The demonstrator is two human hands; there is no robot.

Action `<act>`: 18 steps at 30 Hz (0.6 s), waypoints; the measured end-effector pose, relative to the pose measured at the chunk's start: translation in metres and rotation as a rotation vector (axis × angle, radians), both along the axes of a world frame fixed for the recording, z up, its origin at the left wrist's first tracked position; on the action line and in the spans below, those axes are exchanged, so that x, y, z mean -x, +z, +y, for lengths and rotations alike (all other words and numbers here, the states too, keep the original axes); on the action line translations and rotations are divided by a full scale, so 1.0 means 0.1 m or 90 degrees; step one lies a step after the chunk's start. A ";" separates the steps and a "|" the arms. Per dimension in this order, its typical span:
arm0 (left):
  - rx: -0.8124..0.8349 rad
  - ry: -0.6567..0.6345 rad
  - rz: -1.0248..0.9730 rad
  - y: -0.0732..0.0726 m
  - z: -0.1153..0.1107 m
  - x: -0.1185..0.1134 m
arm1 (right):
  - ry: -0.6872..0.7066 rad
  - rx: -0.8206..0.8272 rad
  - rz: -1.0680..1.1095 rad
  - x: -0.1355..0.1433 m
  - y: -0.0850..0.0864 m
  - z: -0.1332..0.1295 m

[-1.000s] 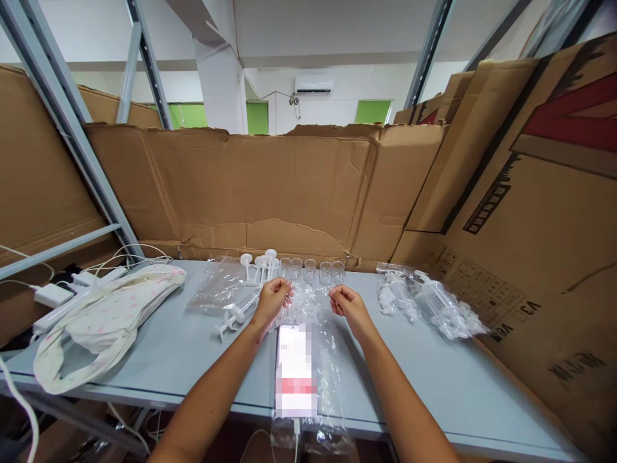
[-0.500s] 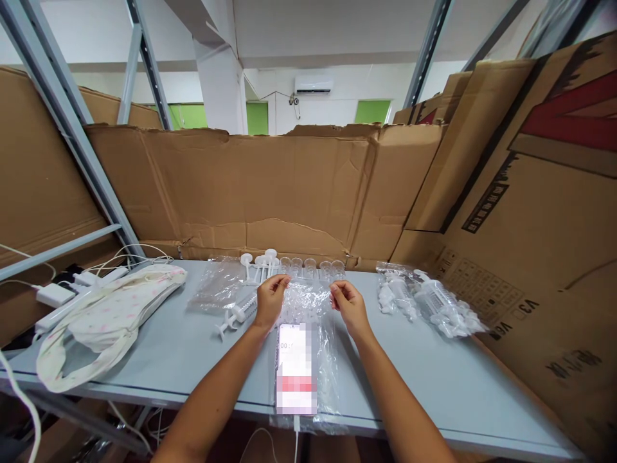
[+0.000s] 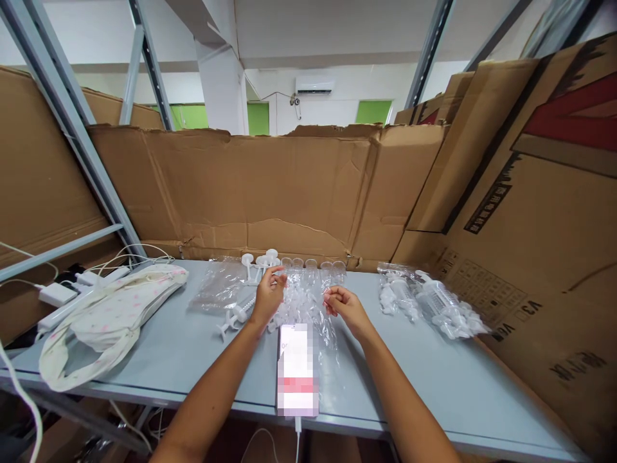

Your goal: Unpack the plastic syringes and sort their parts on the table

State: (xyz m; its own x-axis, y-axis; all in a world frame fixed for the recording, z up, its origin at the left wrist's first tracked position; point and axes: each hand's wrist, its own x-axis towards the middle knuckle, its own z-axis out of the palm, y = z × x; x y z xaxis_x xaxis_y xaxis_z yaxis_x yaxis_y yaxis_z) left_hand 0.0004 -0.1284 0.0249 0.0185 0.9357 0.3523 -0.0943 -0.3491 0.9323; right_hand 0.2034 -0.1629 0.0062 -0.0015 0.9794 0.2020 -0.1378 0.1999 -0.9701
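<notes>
Over the desk (image 3: pixel 193 363), the right hand (image 3: pixel 344 308) has its grip closed, thumb against fingertips, on a clear bag (image 3: pixel 328 335) that trails down just beside the phone (image 3: pixel 295 357). Across from it, the left hand (image 3: pixel 270 296) is loosely curled near the white plungers (image 3: pixel 247 259) and clear cups (image 3: pixel 311 265); whether its grip has hold of anything cannot be told. Small white pieces (image 3: pixel 297 303) lie between the hands. Farther right, filled bags (image 3: pixel 441 305) rest near printed cardboard (image 3: pixel 540 225).

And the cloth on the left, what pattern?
Cloth: off-white with small scattered pink marks; head view shows it best.
</notes>
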 end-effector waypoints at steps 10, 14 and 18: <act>0.005 -0.005 0.081 0.00 -0.01 -0.04 | -0.114 -0.040 0.014 -0.08 -0.02 0.06; 0.015 -0.066 0.106 0.04 -0.02 -0.01 | -0.158 -0.051 0.047 -0.14 0.00 0.05; 0.038 -0.172 0.184 0.02 -0.01 0.00 | -0.189 -0.047 0.134 -0.21 0.04 0.05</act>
State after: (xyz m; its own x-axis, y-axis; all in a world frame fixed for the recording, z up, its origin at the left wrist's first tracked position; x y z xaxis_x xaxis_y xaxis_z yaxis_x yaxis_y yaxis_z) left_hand 0.0003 -0.1289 0.0270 0.3570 0.9024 0.2412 0.0936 -0.2915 0.9520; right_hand 0.2242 -0.1584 0.0098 0.3291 0.9138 0.2379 -0.2580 0.3294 -0.9083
